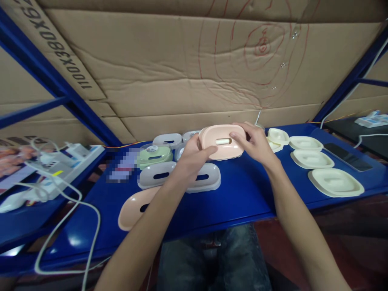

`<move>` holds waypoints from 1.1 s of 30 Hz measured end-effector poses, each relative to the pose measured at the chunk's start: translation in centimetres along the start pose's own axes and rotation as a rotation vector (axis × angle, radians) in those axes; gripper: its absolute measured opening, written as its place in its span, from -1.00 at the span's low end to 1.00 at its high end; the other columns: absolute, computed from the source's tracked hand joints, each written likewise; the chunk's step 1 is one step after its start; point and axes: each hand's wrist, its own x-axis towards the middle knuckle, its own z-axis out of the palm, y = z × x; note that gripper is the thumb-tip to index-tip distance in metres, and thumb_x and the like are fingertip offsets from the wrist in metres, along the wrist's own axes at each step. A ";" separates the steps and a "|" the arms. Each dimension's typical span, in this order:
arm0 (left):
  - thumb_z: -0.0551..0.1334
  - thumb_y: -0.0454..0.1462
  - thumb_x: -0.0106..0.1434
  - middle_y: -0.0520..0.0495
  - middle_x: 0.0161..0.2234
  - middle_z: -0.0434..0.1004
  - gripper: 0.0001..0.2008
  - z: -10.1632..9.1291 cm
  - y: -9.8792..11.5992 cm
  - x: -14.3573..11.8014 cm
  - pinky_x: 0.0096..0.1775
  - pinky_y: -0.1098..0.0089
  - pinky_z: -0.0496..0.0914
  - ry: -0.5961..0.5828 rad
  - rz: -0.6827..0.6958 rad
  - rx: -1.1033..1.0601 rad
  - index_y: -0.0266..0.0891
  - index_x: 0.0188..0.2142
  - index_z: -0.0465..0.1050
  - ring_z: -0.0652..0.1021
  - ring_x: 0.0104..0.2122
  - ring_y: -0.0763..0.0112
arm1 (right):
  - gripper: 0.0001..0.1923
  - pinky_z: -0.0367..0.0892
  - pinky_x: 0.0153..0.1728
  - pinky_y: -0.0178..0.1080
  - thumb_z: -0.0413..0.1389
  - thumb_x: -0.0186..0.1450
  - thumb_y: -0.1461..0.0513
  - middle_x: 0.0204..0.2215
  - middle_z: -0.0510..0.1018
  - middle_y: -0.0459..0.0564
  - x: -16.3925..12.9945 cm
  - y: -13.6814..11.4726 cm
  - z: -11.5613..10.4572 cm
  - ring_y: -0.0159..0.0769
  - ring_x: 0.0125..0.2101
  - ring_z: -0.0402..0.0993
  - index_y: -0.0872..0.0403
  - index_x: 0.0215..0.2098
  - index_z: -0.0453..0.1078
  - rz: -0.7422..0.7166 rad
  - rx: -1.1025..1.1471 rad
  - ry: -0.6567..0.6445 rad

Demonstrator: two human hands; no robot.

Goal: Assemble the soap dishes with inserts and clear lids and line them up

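Step in hand: we hold a pink oval lid [222, 142] up at the middle of the frame, above the blue counter [242, 194]; it seems we are inspecting or fitting it.
Left hand [194, 155]: its grip is closed on the left end of the pink oval lid, thumb on the front.
Right hand [256, 143]: its grip is closed on the right end, fingers curled over the rim.
Next move, we judge: it calls for a steady two-handed hold and care with the slot.
Material: smooth, matte plastic, rounded corners, one long slot in the face.
Left of centre: grey lids [157, 174], a green lid [154, 155], another pink shell [136, 206].
Right side: cream trays [335, 182], shallow, with raised rims.
Background: creased cardboard [182, 64].
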 end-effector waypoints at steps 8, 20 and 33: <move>0.51 -0.31 0.16 -0.25 0.12 0.68 -0.54 -1.0 0.6 -0.2 -0.08 0.14 0.61 -0.109 -0.140 -0.073 -0.14 0.05 0.53 0.67 0.11 -0.09 | -0.45 0.49 -0.13 -0.06 0.09 0.56 -0.19 -0.11 0.66 0.11 -0.4 -0.2 0.6 -0.07 -0.18 0.58 0.00 0.19 0.61 -0.094 -0.065 0.010; 0.39 -0.34 0.31 -0.22 0.21 0.67 -0.59 -1.7 0.1 -0.9 0.26 0.06 0.50 -0.107 -0.176 -0.170 -0.15 0.14 0.53 0.63 0.23 0.01 | -0.72 0.60 0.08 0.06 0.15 0.60 0.16 0.04 0.73 0.10 -1.0 -0.7 2.4 -0.01 0.03 0.70 -0.07 0.23 0.52 -0.388 -0.135 0.192; 0.56 -0.22 0.20 -0.28 0.12 0.72 -0.49 -1.6 0.1 -1.2 0.18 0.04 0.54 -0.185 -0.055 -0.251 -0.25 0.13 0.62 0.64 0.20 -0.10 | -0.79 0.57 -0.15 -0.06 0.16 0.58 0.09 -0.07 0.78 0.02 -0.9 -1.3 2.0 -0.09 -0.11 0.72 -0.07 0.06 0.60 -0.216 0.018 0.238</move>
